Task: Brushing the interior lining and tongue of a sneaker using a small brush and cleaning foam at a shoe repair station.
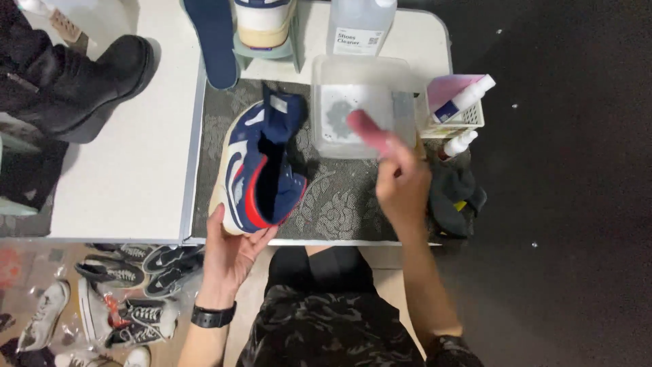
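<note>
Evidently mid-cleaning: left hand cups the navy high-top sneaker at the mat's front edge; right hand grips a pink brush over the clear tub; scrubbing likely needs a steadied shoe.

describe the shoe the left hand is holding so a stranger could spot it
On the patterned grey mat in front of the person, left of the clear plastic tub, the left hand props a high-top sneaker. It is navy with white panels and red lining, unlike the black boot farther left.
</note>
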